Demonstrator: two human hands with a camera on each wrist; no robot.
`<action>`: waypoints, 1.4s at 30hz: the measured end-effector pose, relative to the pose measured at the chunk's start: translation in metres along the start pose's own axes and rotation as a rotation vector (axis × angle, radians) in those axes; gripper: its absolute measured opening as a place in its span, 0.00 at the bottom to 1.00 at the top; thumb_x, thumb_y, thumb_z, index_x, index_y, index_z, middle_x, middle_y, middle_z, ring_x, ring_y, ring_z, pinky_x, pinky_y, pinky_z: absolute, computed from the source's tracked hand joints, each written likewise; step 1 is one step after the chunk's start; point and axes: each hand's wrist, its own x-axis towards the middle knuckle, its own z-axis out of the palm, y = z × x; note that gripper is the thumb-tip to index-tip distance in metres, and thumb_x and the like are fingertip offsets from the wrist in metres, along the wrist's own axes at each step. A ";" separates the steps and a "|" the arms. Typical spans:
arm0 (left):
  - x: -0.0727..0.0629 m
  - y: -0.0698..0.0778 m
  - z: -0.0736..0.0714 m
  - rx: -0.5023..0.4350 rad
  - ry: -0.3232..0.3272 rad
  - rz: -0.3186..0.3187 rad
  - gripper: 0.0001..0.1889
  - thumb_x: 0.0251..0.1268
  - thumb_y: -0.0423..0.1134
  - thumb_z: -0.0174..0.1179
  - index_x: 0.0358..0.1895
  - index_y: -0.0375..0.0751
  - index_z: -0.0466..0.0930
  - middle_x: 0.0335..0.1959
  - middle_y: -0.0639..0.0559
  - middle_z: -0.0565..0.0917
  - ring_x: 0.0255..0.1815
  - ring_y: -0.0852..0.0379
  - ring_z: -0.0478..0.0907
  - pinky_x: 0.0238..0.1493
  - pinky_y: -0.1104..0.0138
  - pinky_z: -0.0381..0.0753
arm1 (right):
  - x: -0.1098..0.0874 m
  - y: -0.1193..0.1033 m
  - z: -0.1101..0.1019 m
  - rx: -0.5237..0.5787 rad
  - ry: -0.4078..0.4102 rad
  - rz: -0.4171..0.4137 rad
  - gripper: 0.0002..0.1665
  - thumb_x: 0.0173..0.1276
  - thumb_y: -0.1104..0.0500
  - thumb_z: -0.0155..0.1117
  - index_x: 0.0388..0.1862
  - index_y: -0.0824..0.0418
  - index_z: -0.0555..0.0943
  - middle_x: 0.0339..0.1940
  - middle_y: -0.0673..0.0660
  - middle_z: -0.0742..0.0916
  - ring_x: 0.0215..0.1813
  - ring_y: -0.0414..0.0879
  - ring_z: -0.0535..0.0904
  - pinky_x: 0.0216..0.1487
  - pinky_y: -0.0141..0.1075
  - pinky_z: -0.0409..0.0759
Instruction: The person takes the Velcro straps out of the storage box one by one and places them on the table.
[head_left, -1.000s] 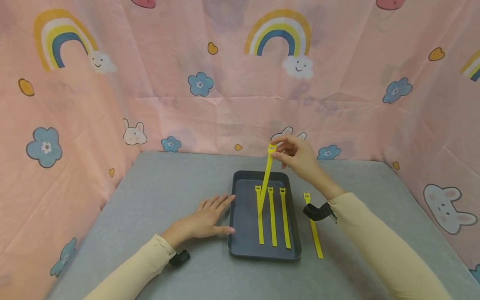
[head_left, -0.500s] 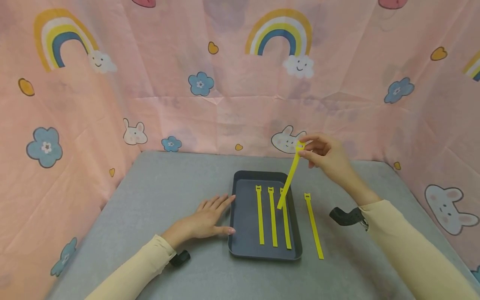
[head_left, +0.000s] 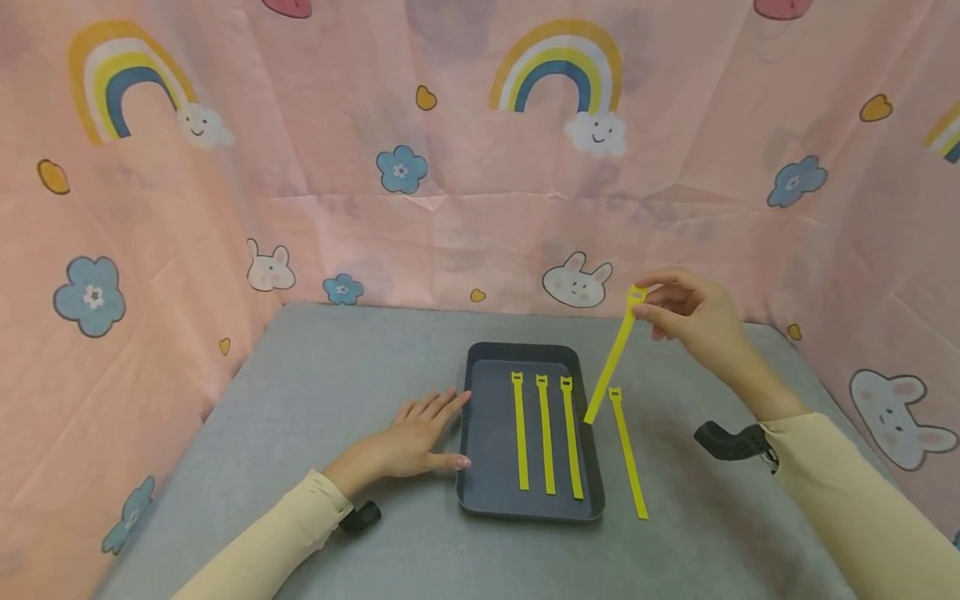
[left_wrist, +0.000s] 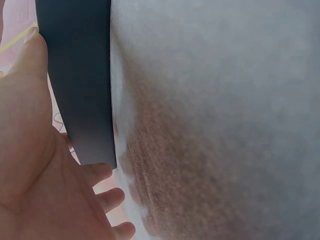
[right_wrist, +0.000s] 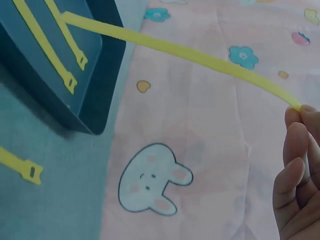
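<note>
My right hand pinches a yellow hook-and-loop cable tie by its slotted head, between thumb and index finger. The strap hangs down and to the left, its free end overlapping the right rim of the dark tray in the head view. In the right wrist view the held strap bows slightly away from the fingertips. Three similar ties lie side by side in the tray. Another tie rests on the table just right of it. My left hand lies with spread fingers, thumb and index fingertip at the tray's left side.
The grey table carries the tray near its middle. A pink printed cloth hangs behind and along both sides. Black bands with camera mounts sit at my wrists, below beige sleeves.
My right hand has moved right with the pinched cable tie, from above the tray's middle to past its right edge. My left hand and the tray have stayed in place.
</note>
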 end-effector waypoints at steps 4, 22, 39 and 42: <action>0.001 -0.001 0.001 0.009 0.002 0.004 0.51 0.65 0.68 0.55 0.82 0.53 0.37 0.82 0.41 0.46 0.82 0.35 0.44 0.76 0.36 0.45 | -0.005 0.004 -0.009 -0.033 -0.014 0.022 0.20 0.65 0.61 0.70 0.56 0.59 0.80 0.30 0.36 0.87 0.23 0.43 0.81 0.29 0.32 0.79; 0.003 -0.004 0.004 0.022 0.017 -0.003 0.52 0.63 0.70 0.55 0.82 0.56 0.38 0.82 0.43 0.48 0.82 0.36 0.45 0.76 0.37 0.46 | -0.036 0.035 -0.037 -0.068 -0.156 0.103 0.19 0.67 0.62 0.68 0.56 0.60 0.79 0.31 0.42 0.89 0.24 0.47 0.78 0.28 0.34 0.76; 0.003 -0.004 0.005 0.025 0.017 -0.008 0.52 0.63 0.70 0.54 0.82 0.56 0.37 0.83 0.44 0.47 0.82 0.37 0.45 0.76 0.37 0.45 | -0.057 0.061 -0.041 -0.062 -0.341 0.172 0.19 0.70 0.59 0.65 0.58 0.61 0.77 0.34 0.45 0.89 0.27 0.48 0.80 0.31 0.36 0.79; 0.004 -0.004 0.005 0.028 0.019 -0.009 0.52 0.63 0.70 0.55 0.82 0.55 0.37 0.83 0.43 0.47 0.82 0.36 0.46 0.76 0.37 0.46 | -0.059 0.065 -0.037 -0.067 -0.350 0.188 0.20 0.70 0.58 0.65 0.58 0.61 0.77 0.34 0.44 0.89 0.28 0.50 0.81 0.32 0.36 0.81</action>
